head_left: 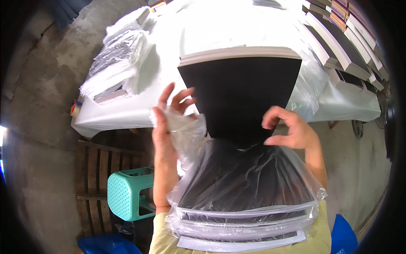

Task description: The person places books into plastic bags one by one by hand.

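Note:
A stack of black-faced boards with pale edges stands tilted in front of me at the table's near side. Its lower part meets a clear plastic bag, which spreads toward me over more black-faced, white-edged layers against my body. My left hand is at the stack's left side, with bunched film of the bag between its thumb and loosely spread fingers. By the stack's right edge, my right hand has curved fingers and thumb apart, holding nothing that I can see. Whether its fingertips touch the boards cannot be told.
Plastic-wrapped packs lie on the white-covered table at the left. Piles of black-and-white boards fill its far right. A tape roll is by the left corner. Below are a green stool and a wooden pallet.

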Motion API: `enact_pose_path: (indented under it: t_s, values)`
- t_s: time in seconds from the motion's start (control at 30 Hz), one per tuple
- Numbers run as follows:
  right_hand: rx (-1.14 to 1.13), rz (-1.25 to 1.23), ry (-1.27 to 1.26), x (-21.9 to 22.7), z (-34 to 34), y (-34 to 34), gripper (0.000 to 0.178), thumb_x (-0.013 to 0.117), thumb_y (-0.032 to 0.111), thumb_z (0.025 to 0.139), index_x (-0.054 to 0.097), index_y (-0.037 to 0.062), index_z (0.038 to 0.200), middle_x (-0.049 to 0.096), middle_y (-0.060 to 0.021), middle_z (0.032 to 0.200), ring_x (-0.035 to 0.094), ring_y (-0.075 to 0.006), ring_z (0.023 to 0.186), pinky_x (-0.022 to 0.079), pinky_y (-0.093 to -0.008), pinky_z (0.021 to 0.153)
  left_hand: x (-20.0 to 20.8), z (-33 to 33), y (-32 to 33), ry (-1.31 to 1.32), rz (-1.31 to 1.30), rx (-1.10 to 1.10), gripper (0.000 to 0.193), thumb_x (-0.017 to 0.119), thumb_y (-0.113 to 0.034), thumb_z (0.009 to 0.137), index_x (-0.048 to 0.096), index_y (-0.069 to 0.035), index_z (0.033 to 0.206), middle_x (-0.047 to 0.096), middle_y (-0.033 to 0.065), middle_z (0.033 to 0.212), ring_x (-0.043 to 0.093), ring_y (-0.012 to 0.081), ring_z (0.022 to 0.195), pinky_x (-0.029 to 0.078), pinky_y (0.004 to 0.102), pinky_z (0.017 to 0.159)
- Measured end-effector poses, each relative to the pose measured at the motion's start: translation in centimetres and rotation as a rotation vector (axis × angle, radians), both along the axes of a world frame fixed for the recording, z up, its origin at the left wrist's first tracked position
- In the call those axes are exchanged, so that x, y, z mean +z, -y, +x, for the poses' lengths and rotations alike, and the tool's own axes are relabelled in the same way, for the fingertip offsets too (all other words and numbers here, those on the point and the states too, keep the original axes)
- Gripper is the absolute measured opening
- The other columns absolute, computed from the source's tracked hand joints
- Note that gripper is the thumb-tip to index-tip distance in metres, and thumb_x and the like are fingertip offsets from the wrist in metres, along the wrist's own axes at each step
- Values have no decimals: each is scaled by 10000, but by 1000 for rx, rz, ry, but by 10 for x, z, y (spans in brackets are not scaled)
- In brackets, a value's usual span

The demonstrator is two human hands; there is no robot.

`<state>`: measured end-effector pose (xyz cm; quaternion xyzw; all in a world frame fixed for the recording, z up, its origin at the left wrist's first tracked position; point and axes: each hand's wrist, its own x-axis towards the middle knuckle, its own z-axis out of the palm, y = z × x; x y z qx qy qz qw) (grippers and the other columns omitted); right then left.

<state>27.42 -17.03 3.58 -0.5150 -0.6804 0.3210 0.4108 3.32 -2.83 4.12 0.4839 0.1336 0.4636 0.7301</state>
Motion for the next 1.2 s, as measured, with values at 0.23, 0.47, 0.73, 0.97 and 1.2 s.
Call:
enact_pose_path:
  t_s: [0.23,0.47,0.73,0.97,1.2]
  values:
    - [-275,415,106,32,-71,-53,203,666,159,700,568,62,850,573,-63,781,523,-192,700,400,-322,700,12,43,29,201,-28,-363,736,575,-466,766,252,-73,1298,407,141,1224,482,228,1031,419,354,852]
    - [-398,180,-337,8,-24,-43,216,562,212,835,539,7,772,529,-14,619,498,-93,625,392,-246,572,-11,35,18,-214,-226,-65,266,667,-211,748,517,-60,907,548,26,796,539,131,753,454,291,684]
    - [-303,238,-517,36,-26,-40,292,581,77,804,488,26,1077,642,-100,796,548,-56,567,438,-173,502,-17,28,11,-270,157,201,303,500,-317,867,539,-17,882,446,-22,593,396,73,520,341,215,483]
    - [-415,199,-428,21,-19,-34,149,672,50,721,591,-18,827,643,-59,679,579,-39,623,402,-144,488,16,-4,-12,-321,439,518,512,670,-316,735,489,0,1094,575,45,772,484,62,600,406,201,522]
    - [-281,290,-481,23,-32,-35,265,624,236,788,563,32,630,477,31,672,382,-40,614,318,-183,539,2,50,23,-329,390,-174,286,638,-80,743,547,-10,1004,569,73,928,529,114,782,441,234,660]
